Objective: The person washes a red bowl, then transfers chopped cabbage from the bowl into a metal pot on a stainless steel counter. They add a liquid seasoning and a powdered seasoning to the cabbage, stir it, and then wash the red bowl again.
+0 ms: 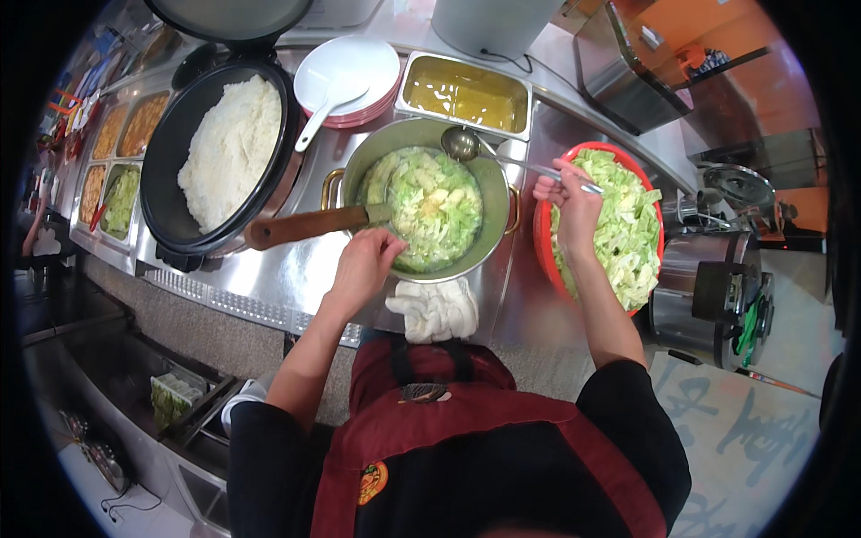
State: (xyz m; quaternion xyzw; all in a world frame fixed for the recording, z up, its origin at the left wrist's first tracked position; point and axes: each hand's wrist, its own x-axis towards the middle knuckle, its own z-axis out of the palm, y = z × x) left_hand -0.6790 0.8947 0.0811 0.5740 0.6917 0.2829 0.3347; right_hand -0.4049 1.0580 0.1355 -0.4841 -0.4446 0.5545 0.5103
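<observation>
My right hand [572, 191] grips the handle of a metal ladle [461, 143], whose bowl hangs over the far right rim of a deep metal pot [494, 235]. Chopped leafy greens [437, 208] in liquid fill the pot. A tool with a wooden handle [306, 226] rests across the pot's left rim, its metal end among the greens. Just below that handle, at the near left rim, is my left hand [366, 262]. Its fingers are drawn together, and nothing shows between them. White cloth gloves [437, 309] lie against the pot's near side.
A red basin [543, 249] of cut greens stands right of the pot. Behind are a steel pan of yellow liquid [467, 97] and stacked plates [346, 74] topped by a white scoop [323, 121]. An open rice cooker [158, 155] stands left, beyond it food trays [121, 195].
</observation>
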